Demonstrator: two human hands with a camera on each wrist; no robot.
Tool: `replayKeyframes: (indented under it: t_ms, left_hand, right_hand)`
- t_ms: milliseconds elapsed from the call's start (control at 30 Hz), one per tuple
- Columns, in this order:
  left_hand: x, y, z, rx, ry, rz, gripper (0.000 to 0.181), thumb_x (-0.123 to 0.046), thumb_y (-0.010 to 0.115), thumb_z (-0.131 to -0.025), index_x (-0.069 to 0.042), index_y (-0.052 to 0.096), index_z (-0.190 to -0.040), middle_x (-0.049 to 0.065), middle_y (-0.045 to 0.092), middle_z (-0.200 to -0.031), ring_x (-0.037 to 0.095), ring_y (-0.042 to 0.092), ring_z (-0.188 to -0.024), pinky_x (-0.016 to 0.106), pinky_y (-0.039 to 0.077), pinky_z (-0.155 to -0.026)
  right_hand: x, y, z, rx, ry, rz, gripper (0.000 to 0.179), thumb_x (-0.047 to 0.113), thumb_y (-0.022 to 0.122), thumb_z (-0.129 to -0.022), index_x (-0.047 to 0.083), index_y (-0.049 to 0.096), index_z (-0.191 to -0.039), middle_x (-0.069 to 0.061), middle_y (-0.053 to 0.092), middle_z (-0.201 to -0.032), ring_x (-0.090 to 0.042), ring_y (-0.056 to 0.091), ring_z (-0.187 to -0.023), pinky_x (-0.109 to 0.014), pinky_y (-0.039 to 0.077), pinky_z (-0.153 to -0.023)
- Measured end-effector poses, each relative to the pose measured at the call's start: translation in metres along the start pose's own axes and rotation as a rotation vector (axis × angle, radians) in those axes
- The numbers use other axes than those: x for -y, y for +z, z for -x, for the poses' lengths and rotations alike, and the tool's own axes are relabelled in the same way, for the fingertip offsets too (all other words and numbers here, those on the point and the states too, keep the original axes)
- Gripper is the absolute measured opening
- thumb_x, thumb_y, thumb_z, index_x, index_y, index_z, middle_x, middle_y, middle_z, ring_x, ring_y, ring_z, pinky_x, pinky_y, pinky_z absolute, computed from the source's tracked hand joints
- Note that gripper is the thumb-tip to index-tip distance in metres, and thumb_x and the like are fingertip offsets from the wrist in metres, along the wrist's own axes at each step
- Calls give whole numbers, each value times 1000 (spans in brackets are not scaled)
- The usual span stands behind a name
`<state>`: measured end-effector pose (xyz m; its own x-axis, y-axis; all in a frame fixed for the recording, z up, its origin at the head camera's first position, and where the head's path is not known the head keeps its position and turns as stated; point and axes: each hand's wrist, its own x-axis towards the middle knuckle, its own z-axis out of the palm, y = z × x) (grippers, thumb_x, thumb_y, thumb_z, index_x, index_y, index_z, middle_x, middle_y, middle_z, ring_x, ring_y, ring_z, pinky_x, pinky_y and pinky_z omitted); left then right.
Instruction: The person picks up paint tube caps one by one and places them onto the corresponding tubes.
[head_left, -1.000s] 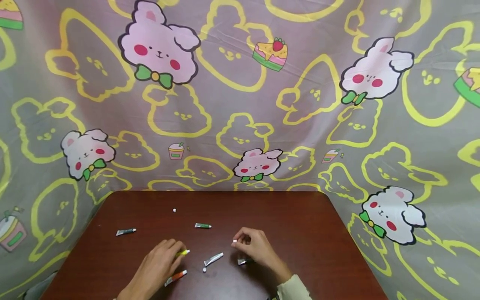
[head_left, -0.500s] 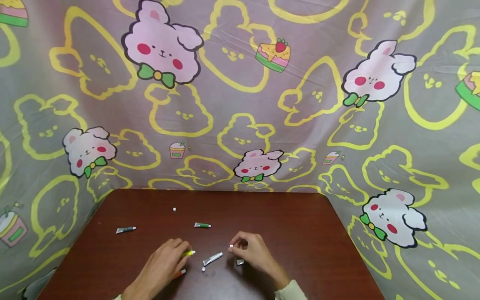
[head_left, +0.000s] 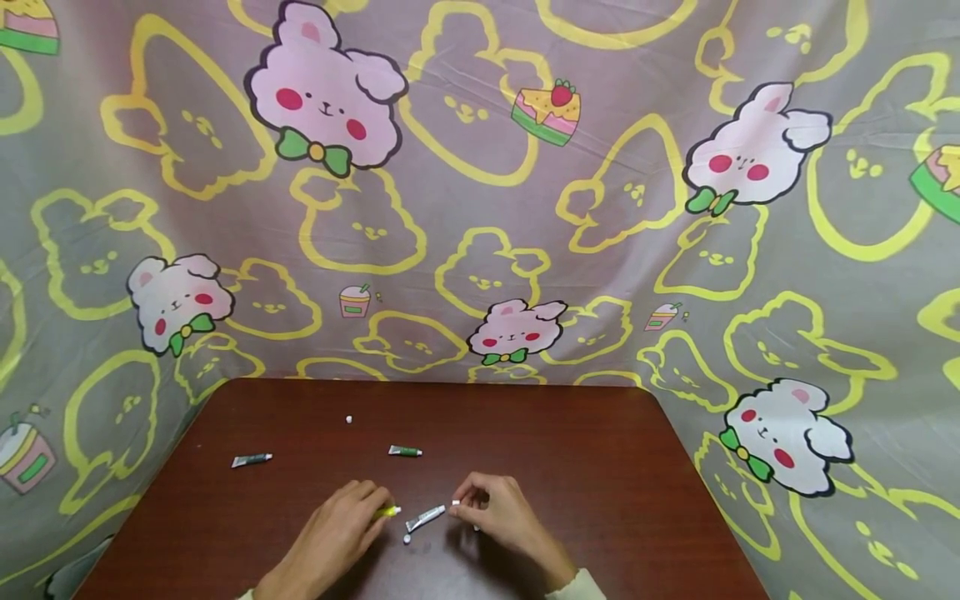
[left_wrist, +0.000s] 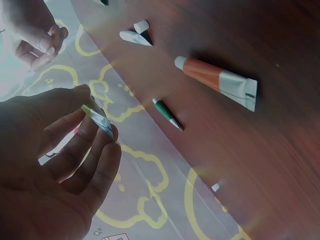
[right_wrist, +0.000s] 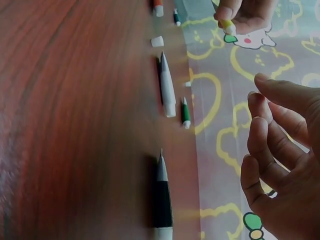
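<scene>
My left hand [head_left: 337,527] pinches a small yellow paint tube [head_left: 386,511] between thumb and fingers, its white end pointing right. In the left wrist view the tube's silver tail [left_wrist: 102,122] shows between the fingertips. My right hand [head_left: 504,512] pinches a small white cap [head_left: 455,503] at thumb and fingertip; fingers hide the cap in the right wrist view. Between the hands lies a white paint tube [head_left: 425,519], with a loose white cap [head_left: 407,540] near its tail. An orange tube [left_wrist: 202,73] lies by my left hand. A black tube [right_wrist: 163,202] lies below my right hand, mostly hidden in the head view.
Farther back on the brown table [head_left: 570,433] lie a green tube [head_left: 406,451], a dark teal tube [head_left: 252,460] and another white cap [head_left: 348,419]. A patterned cloth [head_left: 480,208] hangs behind and around the table.
My left hand has moved right with the yellow tube, covering the orange tube in the head view. My right hand has moved left and nearer with the cap, narrowing the gap between them.
</scene>
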<state>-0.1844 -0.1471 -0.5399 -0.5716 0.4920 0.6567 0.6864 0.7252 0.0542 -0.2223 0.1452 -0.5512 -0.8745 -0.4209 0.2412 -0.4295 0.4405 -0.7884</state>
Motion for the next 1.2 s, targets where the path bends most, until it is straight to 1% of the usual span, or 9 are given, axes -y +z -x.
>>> replayKeyframes:
  t_ms: [133, 333, 500, 700, 800, 933, 1067, 1200]
  left_hand:
    - [-4, 2, -1, -7, 0, -2, 33, -15, 95, -73, -22, 70, -93, -12, 63, -86, 10, 54, -76, 27, 46, -68]
    - [-10, 4, -3, -6, -3, 16, 32, -15, 95, -74, -23, 70, -92, -13, 63, -86, 9, 54, -76, 27, 47, -69]
    - [-14, 4, -5, 13, 2, 33, 30, -16, 94, -76, -23, 70, -92, -13, 63, -86, 7, 55, -77, 26, 48, -70]
    - [-18, 4, -5, 36, 7, 34, 30, -17, 94, -77, -22, 69, -92, -12, 62, -86, 7, 55, -78, 29, 50, -72]
    - [-19, 5, -5, 40, 16, 28, 29, -17, 94, -78, -22, 69, -92, -12, 62, -87, 8, 57, -78, 31, 51, -75]
    - [-20, 5, -5, 50, 16, 19, 30, -17, 94, -78, -22, 69, -93, -12, 61, -87, 7, 58, -79, 32, 54, -77]
    - [-22, 7, -5, 60, 12, 15, 30, -19, 94, -78, -23, 68, -92, -13, 60, -87, 7, 56, -78, 31, 53, -75]
    - [-24, 7, -5, 60, 12, 26, 28, -20, 93, -80, -23, 68, -92, -14, 60, -86, 6, 53, -78, 27, 48, -69]
  right_hand:
    - [2, 3, 2, 19, 14, -20, 13, 13, 89, -90, 17, 77, -90, 9, 72, -78, 7, 60, -71, -17, 52, -66]
    - [5, 7, 5, 28, 14, -41, 12, 14, 89, -90, 15, 78, -91, 8, 74, -80, 7, 61, -72, -18, 54, -67]
    - [7, 10, 8, 31, 7, -49, 12, 12, 89, -90, 14, 77, -91, 7, 75, -80, 7, 61, -72, -18, 55, -67]
    - [8, 13, 10, 24, -1, -43, 12, 12, 90, -89, 12, 77, -91, 7, 74, -80, 8, 60, -72, -17, 54, -66]
    - [8, 14, 11, 27, -6, -37, 13, 13, 90, -89, 12, 77, -91, 7, 75, -80, 8, 60, -73, -17, 54, -67]
    - [9, 15, 12, 26, -16, -42, 13, 12, 90, -89, 13, 77, -90, 6, 75, -80, 8, 60, -72, -17, 53, -66]
    - [10, 17, 12, 28, -29, -43, 13, 12, 90, -89, 14, 77, -90, 6, 75, -79, 9, 59, -72, -16, 53, -66]
    - [11, 19, 13, 35, -44, -44, 13, 13, 90, -89, 14, 77, -90, 5, 75, -79, 10, 60, -72, -16, 53, -67]
